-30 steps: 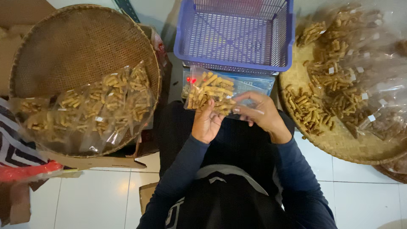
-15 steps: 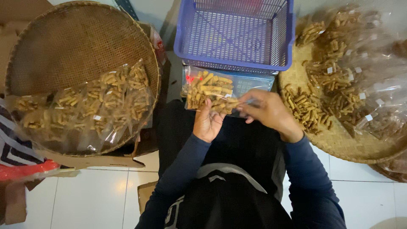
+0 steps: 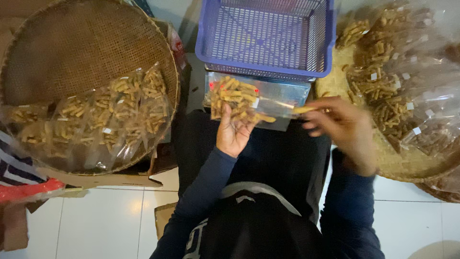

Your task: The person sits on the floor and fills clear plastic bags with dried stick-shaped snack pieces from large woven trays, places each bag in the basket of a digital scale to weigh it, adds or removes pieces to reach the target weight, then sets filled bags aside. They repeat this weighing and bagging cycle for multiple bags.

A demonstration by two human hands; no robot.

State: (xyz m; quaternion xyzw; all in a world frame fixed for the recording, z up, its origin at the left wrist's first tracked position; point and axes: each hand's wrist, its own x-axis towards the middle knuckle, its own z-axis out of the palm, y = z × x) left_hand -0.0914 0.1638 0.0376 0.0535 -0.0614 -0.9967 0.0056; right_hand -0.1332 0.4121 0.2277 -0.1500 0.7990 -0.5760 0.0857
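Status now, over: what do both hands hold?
Left hand holds clear snack bag. Right hand pinches one snack stick at bag's open end. Blue basket beyond, nothing between.

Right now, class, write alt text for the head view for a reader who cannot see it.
A left hand holds a clear bag of snack sticks; the right hand pinches one stick. A purple basket sits ahead, woven trays at both sides.

White tiled floor (image 3: 110, 220) — carries woven trays (image 3: 72, 57), purple basket (image 3: 268, 33), cardboard (image 3: 96, 178).
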